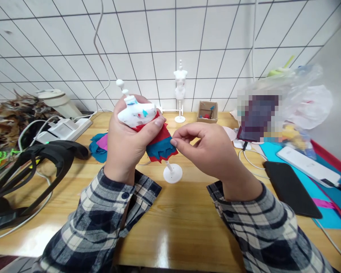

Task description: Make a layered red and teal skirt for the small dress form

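My left hand (130, 132) is wrapped round a small white dress form (138, 113), tilted to the left, with its round base (172, 173) lower right. Bits of blue and red stick to its chest. A red and blue paper skirt (161, 146) covers its lower body, and my left thumb presses on the red upper edge. The thumb and forefinger of my right hand (207, 146) pinch the right edge of the blue layer. Whether a separate scrap is between those fingers is hidden.
Behind stands a second white dress form (180, 83), beside a small cardboard box (207, 112) with scraps. Blue and pink paper (99, 148), a black headset (45, 178) and a power strip (64, 129) lie left. At right are a black phone (292, 187), a white power bank (308, 167) and coloured sheets.
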Tool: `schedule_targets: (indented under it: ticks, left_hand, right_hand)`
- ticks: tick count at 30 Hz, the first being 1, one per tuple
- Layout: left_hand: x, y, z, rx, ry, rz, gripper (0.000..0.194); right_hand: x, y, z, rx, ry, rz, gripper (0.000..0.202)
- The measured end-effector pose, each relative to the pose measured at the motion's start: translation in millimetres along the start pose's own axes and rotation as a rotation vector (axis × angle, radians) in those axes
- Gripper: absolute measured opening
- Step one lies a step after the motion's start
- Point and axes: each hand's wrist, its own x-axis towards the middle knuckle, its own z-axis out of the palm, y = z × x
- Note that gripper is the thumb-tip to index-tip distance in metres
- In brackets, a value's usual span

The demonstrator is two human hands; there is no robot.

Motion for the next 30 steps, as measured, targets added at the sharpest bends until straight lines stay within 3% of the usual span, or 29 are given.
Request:
schedule_targets:
  ticks: [5, 9, 11, 14, 18, 20, 25, 30]
  left_hand:
    - [0.5, -0.9, -2.0, 0.005, -0.008, -0.002, 0.032]
    - [3.0, 4.9, -6.4, -0.010, -0.009, -0.030, 0.030]
    - [3.4, 7.8, -10.2, -0.024, -0.039, -0.071, 0.031]
    - [0.7, 8.6, -16.3, -0.009, -0.144, -0.165, 0.032]
    - [-6.7, 3.4, -20.1, 0.007, -0.259, -0.241, 0.036]
    - [-9.2, 0.2, -20.3, 0.003, -0.279, -0.251, 0.037]
    - [-8.1, -5.0, -21.6, -0.010, -0.248, -0.228, 0.035]
    - [-4.2, -5.4, -25.9, -0.064, -0.264, -0.256, 0.046]
  right_hand:
    - [1.7, 0.3, -9.4, -0.012, -0.012, -0.026, 0.017]
    - [3.8, 4.9, -25.7, -0.076, 0.089, 0.021, 0.021]
    - [-0.5, 17.7, -30.8, -0.182, 0.121, 0.050, 0.018]
    - [-21.1, 56.7, -30.0, -0.324, 0.103, 0.103, 0.018]
    - [-64.7, 120.2, -22.5, -0.464, -0.064, 0.275, 0.024]
    - [-80.4, 139.6, -19.7, -0.475, -0.181, 0.324, 0.025]
    - [-85.1, 142.6, -13.0, -0.512, -0.341, 0.226, 0.041]
    - [-81.5, 144.8, -12.6, -0.463, -0.344, 0.232, 0.043]
